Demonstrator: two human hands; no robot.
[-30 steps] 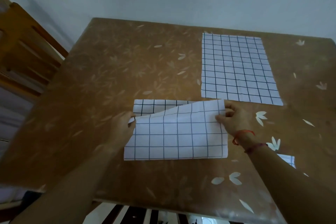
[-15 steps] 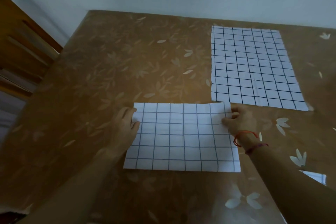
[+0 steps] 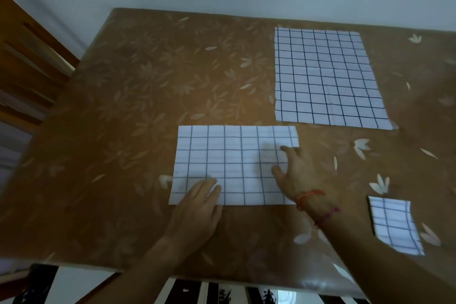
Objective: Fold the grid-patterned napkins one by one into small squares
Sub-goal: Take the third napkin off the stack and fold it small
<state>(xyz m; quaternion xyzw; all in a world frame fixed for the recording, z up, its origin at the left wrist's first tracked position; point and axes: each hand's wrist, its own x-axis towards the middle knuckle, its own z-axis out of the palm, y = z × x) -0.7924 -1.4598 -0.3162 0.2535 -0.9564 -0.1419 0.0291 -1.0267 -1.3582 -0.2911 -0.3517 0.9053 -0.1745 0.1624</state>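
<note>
A white napkin with a dark grid, folded in half [image 3: 234, 163], lies flat on the brown table in front of me. My left hand [image 3: 197, 207] rests flat on its near left part with the fingers straight. My right hand [image 3: 298, 175] lies on its right end, fingers spread and pressing the cloth. An unfolded grid napkin [image 3: 325, 79] is spread out farther back on the right. A small folded grid square [image 3: 392, 224] sits at the near right, partly hidden by my right forearm.
The table [image 3: 148, 106] wears a brown leaf-patterned cover; its near edge runs just below my wrists. A wooden chair [image 3: 27, 69] stands at the left. A pale wall rises behind the table's far edge.
The lifted half came down flat onto the napkin. Both hands let go of the far corners and moved toward me, now lying flat on the folded cloth.
</note>
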